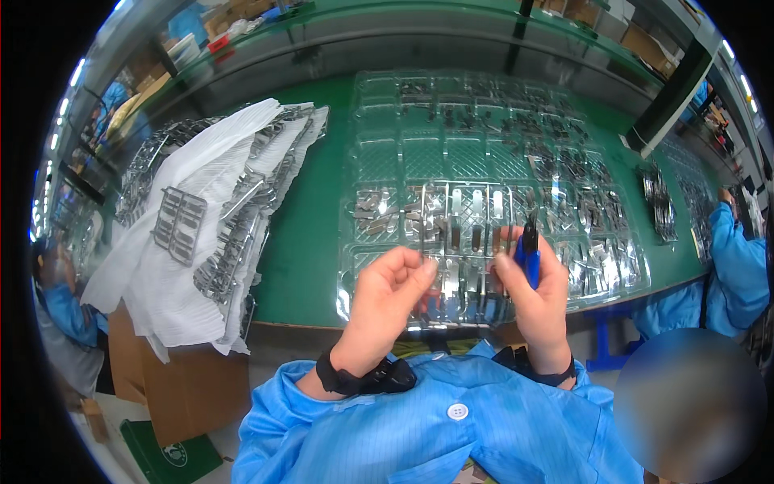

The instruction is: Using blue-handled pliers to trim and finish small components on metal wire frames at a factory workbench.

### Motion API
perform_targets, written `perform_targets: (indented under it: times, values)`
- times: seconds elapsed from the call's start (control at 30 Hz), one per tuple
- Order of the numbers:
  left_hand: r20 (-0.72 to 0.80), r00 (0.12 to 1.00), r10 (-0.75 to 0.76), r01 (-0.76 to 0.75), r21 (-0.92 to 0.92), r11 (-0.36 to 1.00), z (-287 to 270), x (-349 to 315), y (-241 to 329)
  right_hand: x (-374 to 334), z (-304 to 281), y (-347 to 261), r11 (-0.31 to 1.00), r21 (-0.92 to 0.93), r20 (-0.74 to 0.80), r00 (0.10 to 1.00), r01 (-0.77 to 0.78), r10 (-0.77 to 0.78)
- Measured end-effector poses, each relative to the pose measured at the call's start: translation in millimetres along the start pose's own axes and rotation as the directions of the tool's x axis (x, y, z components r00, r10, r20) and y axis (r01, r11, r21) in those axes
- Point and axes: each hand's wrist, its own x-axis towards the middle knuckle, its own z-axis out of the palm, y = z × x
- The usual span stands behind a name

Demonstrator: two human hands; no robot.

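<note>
Blue sleeves of a work coat are filling the lower edge, and I am noting a dark strap at each wrist. Just above them, I am observing the left hand closing its fingertips on the edge of a silvery metal frame of small parts, holding it upright over the near edge of the tabletop. The right hand is gripping blue-handled cutters, dark tip pointing up and lying against the right side of that frame. I am judging the step in hand to be the clipping of single parts off the frame; I cannot tell whether the cutter's blades are around a tab or merely beside it.

Behind the hands, a clear plastic tray with many compartments is lying on the green tabletop; its right-hand and far compartments are holding small shiny pieces, while several left-hand ones are looking bare. I am judging that the next move calls for a steady hold by the left hand, the blades set squarely on one tab, and the freed piece falling into a compartment rather than onto the tabletop.

Further left, a heap of metal frames interleaved with white sheets is resting on a cardboard box. At far right, another person's blue sleeve is working at the same tabletop.
</note>
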Motion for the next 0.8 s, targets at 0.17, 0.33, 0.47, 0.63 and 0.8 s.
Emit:
perform_targets:
  times: [0.17, 0.33, 0.47, 0.63, 0.8]
  values:
    - [-0.07, 0.996, 0.046, -0.065, -0.299, 0.952, 0, -1, 13, -4, -16, 1, 0.65, -0.708, 0.121, 0.954, 0.277, -0.275]
    - [0.022, 0.999, -0.043, 0.048, -0.43, 0.902, 10, -1, 20, -10, 0, 4, 0.636, -0.646, 0.36, 0.903, 0.423, -0.235]
    - [0.098, 0.995, -0.018, 0.059, -0.428, 0.902, 7, -1, 18, -9, 8, -4, 0.685, -0.594, 0.357, 0.902, 0.421, -0.244]
    - [0.117, 0.993, -0.027, 0.074, -0.42, 0.904, 8, -1, 19, -7, 9, 0, 0.726, -0.577, 0.351, 0.916, 0.375, -0.195]
    - [0.125, 0.992, -0.02, 0.072, -0.427, 0.901, 9, -1, 15, -8, 9, 6, 0.789, -0.527, 0.329, 0.932, 0.315, -0.152]
